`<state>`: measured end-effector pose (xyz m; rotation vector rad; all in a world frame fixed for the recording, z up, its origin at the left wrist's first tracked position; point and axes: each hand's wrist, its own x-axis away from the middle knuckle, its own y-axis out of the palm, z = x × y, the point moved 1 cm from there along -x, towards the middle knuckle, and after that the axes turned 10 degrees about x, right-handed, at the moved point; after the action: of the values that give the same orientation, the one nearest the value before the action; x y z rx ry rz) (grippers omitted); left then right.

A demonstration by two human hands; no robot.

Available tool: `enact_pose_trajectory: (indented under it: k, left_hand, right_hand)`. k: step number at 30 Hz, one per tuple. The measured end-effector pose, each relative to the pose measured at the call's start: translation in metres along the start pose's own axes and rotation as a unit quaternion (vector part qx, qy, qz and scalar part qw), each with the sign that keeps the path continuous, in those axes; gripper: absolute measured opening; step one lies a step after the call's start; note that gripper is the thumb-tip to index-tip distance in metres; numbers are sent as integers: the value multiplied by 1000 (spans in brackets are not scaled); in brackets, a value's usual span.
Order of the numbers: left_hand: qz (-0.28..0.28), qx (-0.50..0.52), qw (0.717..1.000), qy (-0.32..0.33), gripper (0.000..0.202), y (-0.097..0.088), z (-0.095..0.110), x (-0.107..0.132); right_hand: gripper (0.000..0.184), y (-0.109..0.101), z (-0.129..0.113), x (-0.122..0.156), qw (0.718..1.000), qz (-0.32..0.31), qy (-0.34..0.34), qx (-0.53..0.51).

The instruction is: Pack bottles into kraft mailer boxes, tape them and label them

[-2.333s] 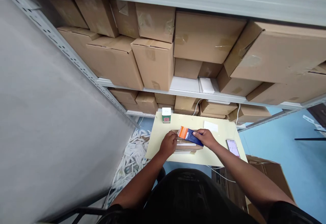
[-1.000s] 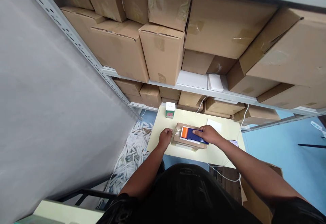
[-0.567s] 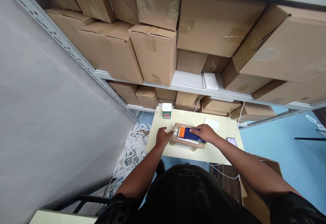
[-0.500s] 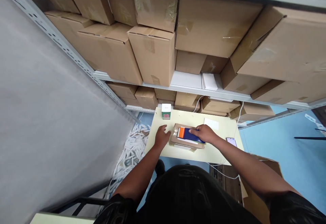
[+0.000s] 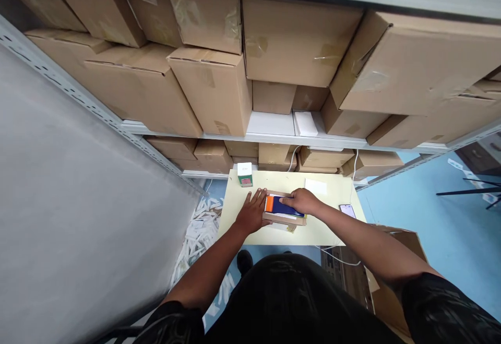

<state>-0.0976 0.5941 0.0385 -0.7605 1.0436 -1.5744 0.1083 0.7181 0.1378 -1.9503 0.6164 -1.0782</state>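
A flat brown cardboard parcel (image 5: 287, 220) lies on a small pale yellow table (image 5: 250, 232). On top of it rests a blue and orange packet (image 5: 275, 204). My right hand (image 5: 299, 201) lies on the packet's right part, fingers curled over it and pressing it down. My left hand (image 5: 251, 211) rests flat on the table at the parcel's left end, fingers stretched and spread, tips touching the parcel's edge.
A small white and green box (image 5: 245, 174) stands at the table's far left corner, a white card (image 5: 315, 186) at the far right, a phone (image 5: 347, 211) on the right edge. Shelves of cardboard boxes (image 5: 211, 88) rise behind. White scraps (image 5: 198, 237) litter the floor left; an open carton (image 5: 395, 250) sits right.
The packet went from tilted in my right hand to flat on the parcel. My left hand left the parcel, then opened and spread flat against its left end.
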Motion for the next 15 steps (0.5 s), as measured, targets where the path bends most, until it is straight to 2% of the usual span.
enact_pose_trajectory:
  k: [4,7,15]
  left_hand:
    - [8,-9,1000,2,101,1,0,3]
    - [5,-9,1000,3,99,-1,0,1]
    - [-9,-27,1000,-6,98,-1,0,0]
  right_hand:
    - [67,-6,9,6,999,2,20,-28]
    - [66,-12,29,14,997,7,39,-59]
    - [68,-23,128,54,993,7,81,-88]
